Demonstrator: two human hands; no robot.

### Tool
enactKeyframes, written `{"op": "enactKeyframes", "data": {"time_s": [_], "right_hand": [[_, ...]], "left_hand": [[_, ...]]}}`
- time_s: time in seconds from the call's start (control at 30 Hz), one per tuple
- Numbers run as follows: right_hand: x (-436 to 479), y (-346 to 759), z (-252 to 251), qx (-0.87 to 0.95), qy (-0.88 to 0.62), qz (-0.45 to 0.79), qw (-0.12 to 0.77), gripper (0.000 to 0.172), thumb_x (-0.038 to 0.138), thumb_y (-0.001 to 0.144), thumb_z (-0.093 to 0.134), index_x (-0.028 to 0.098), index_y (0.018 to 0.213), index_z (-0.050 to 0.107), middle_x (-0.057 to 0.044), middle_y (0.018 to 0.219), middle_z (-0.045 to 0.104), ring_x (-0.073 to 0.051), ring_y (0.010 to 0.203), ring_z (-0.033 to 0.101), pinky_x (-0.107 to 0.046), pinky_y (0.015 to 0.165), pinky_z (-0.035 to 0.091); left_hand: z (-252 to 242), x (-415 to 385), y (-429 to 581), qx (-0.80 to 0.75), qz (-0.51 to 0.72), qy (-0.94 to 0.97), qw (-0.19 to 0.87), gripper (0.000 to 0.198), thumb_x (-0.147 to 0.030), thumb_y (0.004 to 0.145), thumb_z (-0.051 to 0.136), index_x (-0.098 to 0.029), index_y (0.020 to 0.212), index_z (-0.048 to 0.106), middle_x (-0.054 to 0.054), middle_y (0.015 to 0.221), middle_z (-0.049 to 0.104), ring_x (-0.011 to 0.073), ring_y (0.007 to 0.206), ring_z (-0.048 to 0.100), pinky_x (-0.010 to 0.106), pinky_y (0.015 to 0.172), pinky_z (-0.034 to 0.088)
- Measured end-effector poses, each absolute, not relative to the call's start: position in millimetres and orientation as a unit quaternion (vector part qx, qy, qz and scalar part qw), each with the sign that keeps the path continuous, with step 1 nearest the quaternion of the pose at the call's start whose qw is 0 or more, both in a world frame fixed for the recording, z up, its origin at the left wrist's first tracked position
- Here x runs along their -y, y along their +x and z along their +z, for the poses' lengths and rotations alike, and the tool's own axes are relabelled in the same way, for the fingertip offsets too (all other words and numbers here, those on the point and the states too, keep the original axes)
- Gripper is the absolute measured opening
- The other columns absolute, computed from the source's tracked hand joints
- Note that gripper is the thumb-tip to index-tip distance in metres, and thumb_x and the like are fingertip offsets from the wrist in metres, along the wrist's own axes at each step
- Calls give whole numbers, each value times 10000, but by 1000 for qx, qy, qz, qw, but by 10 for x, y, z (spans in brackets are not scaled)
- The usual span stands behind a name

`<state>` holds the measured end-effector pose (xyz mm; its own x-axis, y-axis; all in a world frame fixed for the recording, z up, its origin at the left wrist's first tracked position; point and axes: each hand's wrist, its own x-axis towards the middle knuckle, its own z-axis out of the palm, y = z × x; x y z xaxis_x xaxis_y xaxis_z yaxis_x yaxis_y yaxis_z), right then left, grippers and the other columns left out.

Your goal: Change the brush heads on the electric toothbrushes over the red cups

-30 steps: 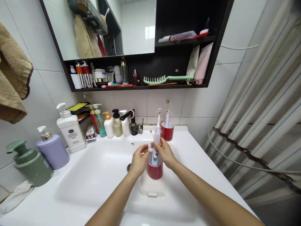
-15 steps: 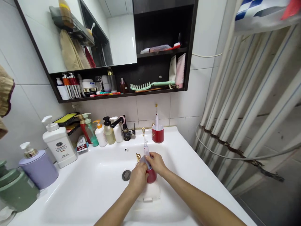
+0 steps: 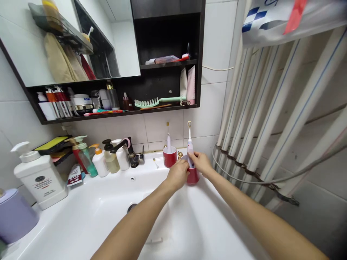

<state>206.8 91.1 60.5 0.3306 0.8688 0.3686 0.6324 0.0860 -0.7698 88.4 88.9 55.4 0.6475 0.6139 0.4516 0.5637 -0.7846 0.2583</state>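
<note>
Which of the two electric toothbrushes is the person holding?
The toothbrush in the front red cup, held by the right hand. The other toothbrush stands untouched in the red cup nearer the wall.

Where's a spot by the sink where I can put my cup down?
The white basin has bare room between the white pump bottle and your left arm. A narrow strip of ledge lies between the black faucet and the back red cup. Bottles crowd the ledge left of the faucet.
</note>
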Motion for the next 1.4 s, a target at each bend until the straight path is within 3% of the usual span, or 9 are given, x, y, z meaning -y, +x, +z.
{"op": "enactKeyframes", "data": {"time_s": [0.17,0.4,0.6,0.7,0.77,0.9,1.0,1.17,1.4], "right_hand": [[-1299,2328,610,542,-710,100,437,325,381,695,358,127,680,559,-15,563,553,-124,552,500,-209,476,344],[-1749,2458,593,551,-737,130,368,246,304,743,363,131,866,486,-25,859,518,-117,729,501,-295,640,409],[-1963,2459,545,568,-728,162,349,237,278,743,372,140,912,466,-35,912,500,-125,767,494,-307,657,409],[-1986,2468,513,570,-718,171,362,236,283,744,371,134,896,473,-31,884,512,-116,741,501,-302,644,413],[-1959,2474,519,568,-710,167,382,249,309,733,381,131,867,492,-30,846,533,-118,725,510,-298,644,409],[-1783,2400,618,541,-696,114,458,345,353,709,368,123,944,473,-100,949,522,-188,876,469,-313,755,337],[-1574,2194,658,541,-666,90,505,404,347,713,327,111,1030,410,-119,1048,463,-184,938,430,-302,812,288],[-1262,1667,413,594,-605,186,497,403,355,641,429,106,951,486,-97,895,567,-156,775,525,-247,673,392],[-940,1132,5,632,-550,318,444,192,276,594,480,135,690,569,-43,671,614,-146,605,545,-237,545,409]], "left_hand": [[517,-1358,1207,-304,255,917,38,111,-87,603,399,-144,654,480,42,777,495,151,747,428,255,643,368],[507,-1817,1288,-274,226,934,27,152,-61,607,372,-149,627,494,36,784,511,137,758,439,238,687,345],[513,-1925,1201,-302,222,927,14,189,-106,661,342,-169,691,518,25,876,508,136,838,426,232,731,325],[467,-1905,1052,-357,249,900,-2,266,-106,657,357,-165,894,463,56,1035,424,162,944,362,276,800,278],[428,-1893,914,-401,260,878,-10,293,-130,647,390,-137,936,437,91,1037,407,194,959,344,316,802,271],[376,-1830,677,-444,243,862,-2,141,-161,624,444,-140,749,505,71,841,492,192,854,409,297,705,340],[344,-1663,569,-447,233,864,3,89,-159,619,458,-158,696,504,44,809,500,171,822,418,265,657,359],[185,-1154,332,-449,223,865,6,95,-183,617,478,-165,710,490,25,807,491,145,810,412,244,691,348],[-67,-508,-42,-485,196,848,85,94,-153,612,453,-175,697,488,13,799,492,142,791,411,238,660,350]]}}
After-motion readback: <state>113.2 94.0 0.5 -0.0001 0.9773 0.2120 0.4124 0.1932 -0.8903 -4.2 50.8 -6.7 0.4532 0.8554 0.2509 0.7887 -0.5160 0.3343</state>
